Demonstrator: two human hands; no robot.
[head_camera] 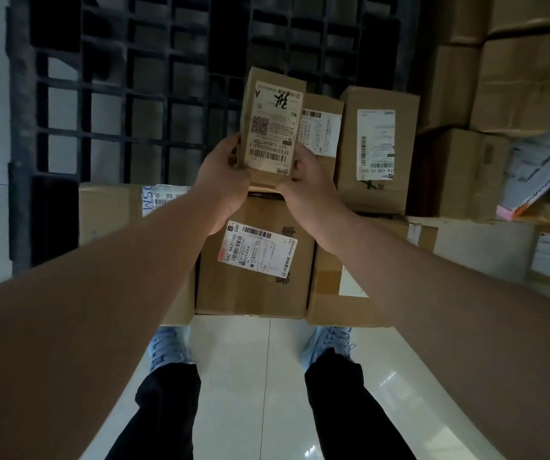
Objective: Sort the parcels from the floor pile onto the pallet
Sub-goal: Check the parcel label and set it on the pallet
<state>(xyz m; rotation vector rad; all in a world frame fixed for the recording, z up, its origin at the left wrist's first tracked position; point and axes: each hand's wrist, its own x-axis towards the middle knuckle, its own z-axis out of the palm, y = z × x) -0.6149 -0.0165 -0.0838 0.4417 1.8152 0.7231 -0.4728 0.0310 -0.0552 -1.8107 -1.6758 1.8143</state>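
Observation:
A small brown cardboard parcel (272, 124) with a white shipping label is held up in front of me, label facing the camera. My left hand (223, 180) grips its lower left edge and my right hand (310, 187) grips its lower right corner. Behind it lies the black plastic grid pallet (134, 94), its left part bare. On the pallet's near edge stand a labelled box (260, 260) directly below the held parcel, a tall box (378, 151) to the right, and a smaller box (321, 127) partly hidden by the parcel.
A low box (111, 210) sits at the pallet's near left. More cartons (512, 81) are stacked at the right, with a tilted white-and-orange package (542, 171). My shoes (330, 343) stand on glossy white floor tiles (250, 376) close to the boxes.

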